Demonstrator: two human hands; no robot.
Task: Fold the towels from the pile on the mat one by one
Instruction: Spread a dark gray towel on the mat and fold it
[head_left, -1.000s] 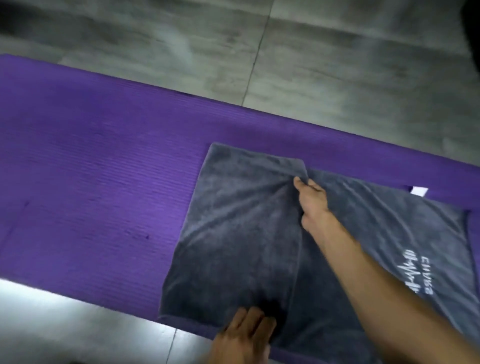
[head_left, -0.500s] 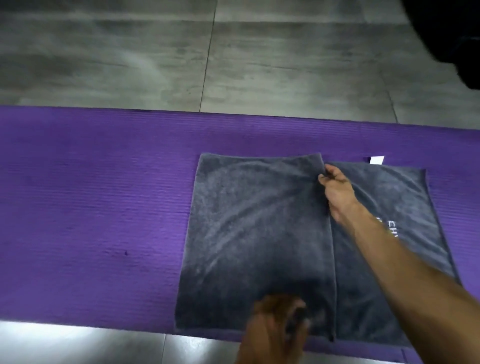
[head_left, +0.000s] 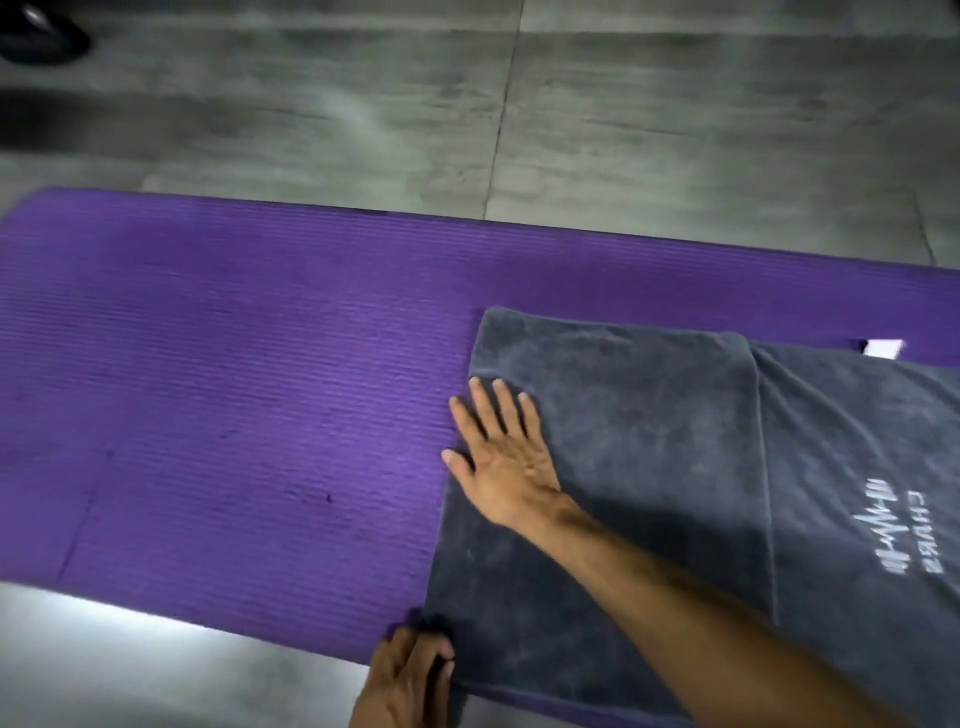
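A dark grey towel (head_left: 649, 457) lies on the purple mat (head_left: 234, 415), its left part folded over the right part, which bears white lettering (head_left: 893, 535). My right hand (head_left: 504, 457) lies flat, fingers spread, on the towel's left folded edge. At the near left corner of the towel my left hand (head_left: 410, 675) has its fingers curled on the cloth; how far they grip it is unclear. A white label (head_left: 883, 348) sticks out at the towel's far edge.
Grey floor tiles (head_left: 571, 130) surround the mat. A dark object (head_left: 41, 36) sits at the far left top corner. The mat's left half is bare purple foam. No pile of towels is in view.
My right hand let go of the folded flap's far corner and moved to the towel's left edge, now lying flat. My left hand shifted to the near left corner. The camera turned left.
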